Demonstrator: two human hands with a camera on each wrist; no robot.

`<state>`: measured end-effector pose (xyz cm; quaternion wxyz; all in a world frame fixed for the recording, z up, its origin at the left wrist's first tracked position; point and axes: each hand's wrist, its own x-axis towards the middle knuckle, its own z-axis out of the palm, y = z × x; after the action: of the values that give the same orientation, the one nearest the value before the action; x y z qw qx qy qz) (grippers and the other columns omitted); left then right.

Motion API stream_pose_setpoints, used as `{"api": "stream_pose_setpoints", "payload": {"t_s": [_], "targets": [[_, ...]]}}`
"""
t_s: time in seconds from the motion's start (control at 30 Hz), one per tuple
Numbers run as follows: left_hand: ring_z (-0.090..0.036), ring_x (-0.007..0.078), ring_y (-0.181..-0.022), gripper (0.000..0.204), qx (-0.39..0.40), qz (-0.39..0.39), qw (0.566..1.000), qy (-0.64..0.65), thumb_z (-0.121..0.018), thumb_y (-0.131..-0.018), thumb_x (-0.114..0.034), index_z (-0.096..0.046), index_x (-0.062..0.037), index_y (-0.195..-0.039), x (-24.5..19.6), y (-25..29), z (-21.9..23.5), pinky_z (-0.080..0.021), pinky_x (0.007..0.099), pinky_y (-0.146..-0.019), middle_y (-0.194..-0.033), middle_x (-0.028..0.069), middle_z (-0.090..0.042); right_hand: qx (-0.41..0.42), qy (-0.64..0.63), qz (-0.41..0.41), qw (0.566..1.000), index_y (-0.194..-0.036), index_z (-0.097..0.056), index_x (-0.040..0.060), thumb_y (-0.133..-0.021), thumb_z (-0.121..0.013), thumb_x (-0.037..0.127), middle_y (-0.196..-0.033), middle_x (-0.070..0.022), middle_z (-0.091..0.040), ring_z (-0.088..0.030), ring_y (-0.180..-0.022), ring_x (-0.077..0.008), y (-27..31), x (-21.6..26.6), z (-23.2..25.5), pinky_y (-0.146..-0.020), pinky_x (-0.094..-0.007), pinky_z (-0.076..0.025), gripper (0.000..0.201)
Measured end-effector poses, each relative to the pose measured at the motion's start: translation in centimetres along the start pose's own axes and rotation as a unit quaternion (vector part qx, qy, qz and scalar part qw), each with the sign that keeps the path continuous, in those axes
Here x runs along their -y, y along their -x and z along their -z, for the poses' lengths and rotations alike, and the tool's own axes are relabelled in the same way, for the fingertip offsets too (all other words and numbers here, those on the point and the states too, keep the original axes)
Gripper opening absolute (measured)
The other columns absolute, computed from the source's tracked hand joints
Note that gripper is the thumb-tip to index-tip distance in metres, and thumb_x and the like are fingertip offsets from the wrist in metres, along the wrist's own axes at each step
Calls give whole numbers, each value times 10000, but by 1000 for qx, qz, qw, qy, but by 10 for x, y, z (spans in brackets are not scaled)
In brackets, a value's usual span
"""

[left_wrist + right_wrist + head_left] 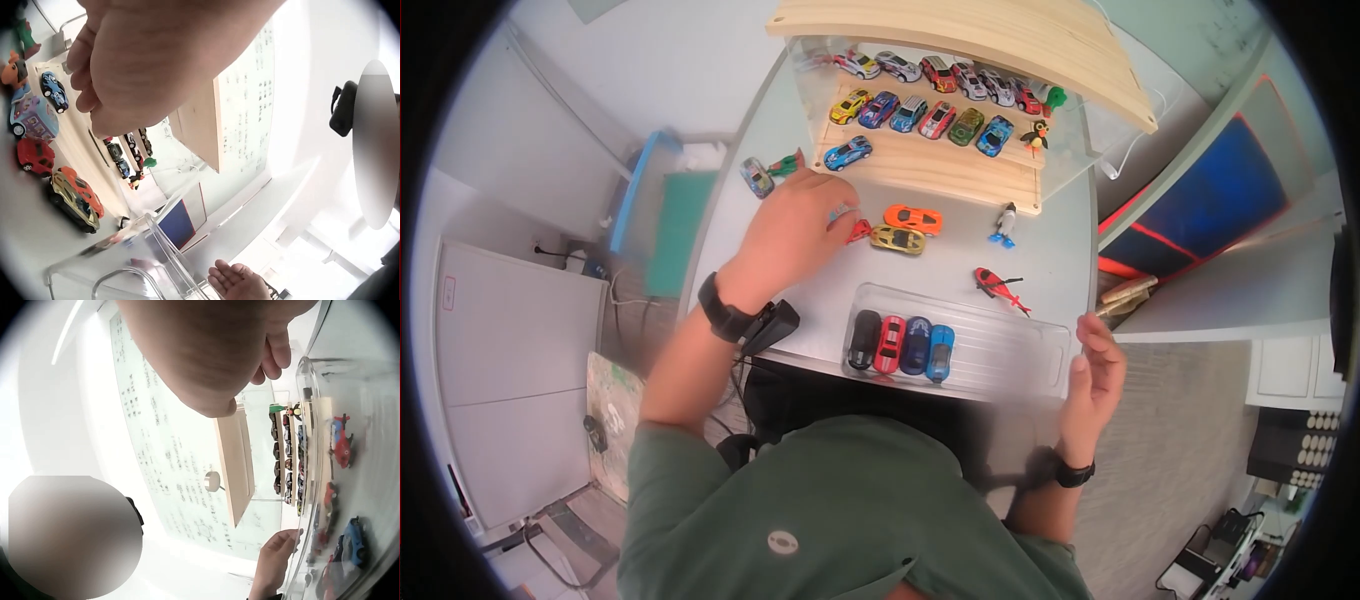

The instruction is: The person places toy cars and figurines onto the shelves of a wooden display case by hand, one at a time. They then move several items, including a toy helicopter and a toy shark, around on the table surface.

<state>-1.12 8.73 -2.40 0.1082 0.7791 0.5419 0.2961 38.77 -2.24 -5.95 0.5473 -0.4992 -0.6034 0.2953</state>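
My left hand (785,240) reaches over toy cars on the table; a purple and light-blue toy bus (34,119) stands just beyond its bent fingers in the left wrist view. A red toy car (35,156), a gold car (897,239) and an orange car (913,219) sit close by. My right hand (1092,385) hovers beside the right end of a clear plastic tray (1010,370), fingers loosely bent around nothing. In the tray's left half, a black car (864,340), a red car (889,343) and two blue cars (941,352) stand side by side.
A wooden shelf (960,182) with clear sides holds rows of toy cars at the back. A red helicopter (998,288) and toy rocket (1004,226) lie right of centre. Left are another car (757,177) and a green figure (786,164). A black device (772,327) sits at the front edge.
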Motion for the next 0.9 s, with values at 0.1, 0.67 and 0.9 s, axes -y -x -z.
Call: {"api": "stream_pose_setpoints", "payload": {"t_s": [0.1,0.67,0.9], "targets": [[-652,352,-1095,160,19,-3,1000,4,-778,-898,-86,-735,-33,-1043,-3,-2,1,-492,448,-1079,-1033,130,-749,-32,-52,-19,998,-1276,-589,13,-1060,-683,168,-1505,-217,-589,-573,-1399,-307,-4,-4,3,-1214,-457,-406,282],[-597,332,-1204,359,138,-105,984,-29,-770,-875,-121,-709,-32,-1217,-12,-32,-31,-477,432,-1087,-1190,110,-715,-108,-192,-127,967,-1201,-618,-12,-1172,-366,483,-1371,-261,-651,-639,-1243,-309,-3,-73,10,-1135,-457,-477,556],[-663,320,-1121,257,191,-82,971,-121,-743,-914,-164,-742,-39,-1139,-10,-49,-53,-508,435,-1032,-1085,112,-735,-103,-163,-113,975,-1197,-620,-18,-1170,-371,473,-1335,-246,-665,-645,-1193,-287,-2,-73,6,-1116,-447,-480,551]]}}
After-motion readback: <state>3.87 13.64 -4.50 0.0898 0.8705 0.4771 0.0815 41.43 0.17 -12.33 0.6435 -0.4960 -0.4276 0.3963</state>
